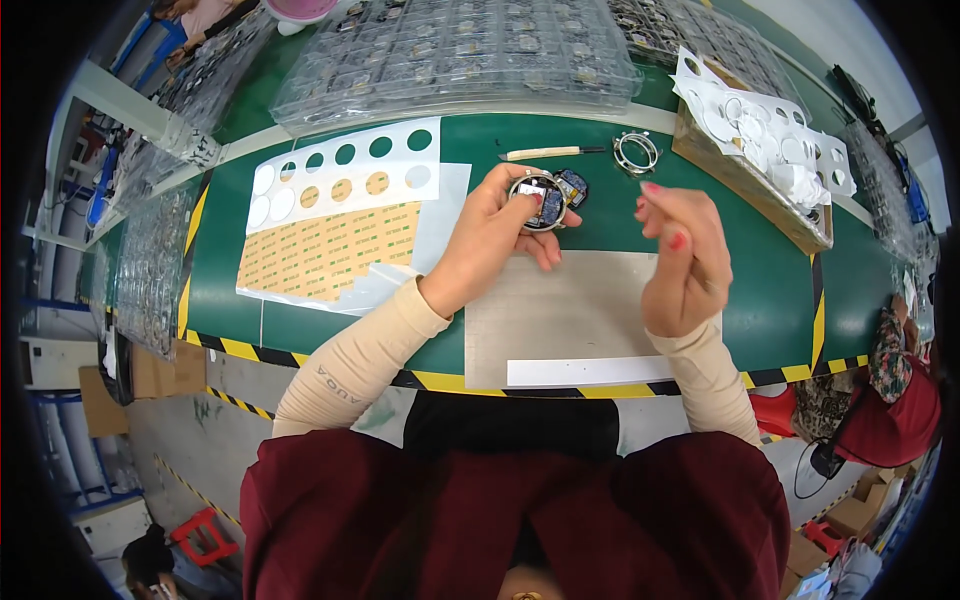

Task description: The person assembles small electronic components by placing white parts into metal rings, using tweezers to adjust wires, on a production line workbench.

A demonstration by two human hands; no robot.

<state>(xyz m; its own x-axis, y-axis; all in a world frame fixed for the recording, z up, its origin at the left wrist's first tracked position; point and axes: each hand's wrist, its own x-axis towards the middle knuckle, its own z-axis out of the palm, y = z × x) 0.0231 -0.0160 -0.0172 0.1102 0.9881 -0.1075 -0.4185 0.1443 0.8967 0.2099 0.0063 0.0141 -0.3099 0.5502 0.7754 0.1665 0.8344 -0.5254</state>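
My left hand (475,238) grips a round metal watch case (549,214), its thumb lying across the dark circuit board inside. Just beyond the case is a second small circuit module (573,185) with blue and yellow parts. To the right, my right hand (692,262) is raised over the table, thumb and fingers curled together in a pinch. Anything between those fingertips is too small to make out. Past both hands lie a metal ring frame (635,153) and a thin pen-like tool (552,153) with a pale handle and dark tip.
A white sheet with round cutouts (345,170) overlaps tan adhesive backing (330,252) at left. Before me is a grey mat (570,290) with a white strip (585,372). A cardboard box (740,180) holds white scraps at right. Clear plastic trays (455,65) line the back.
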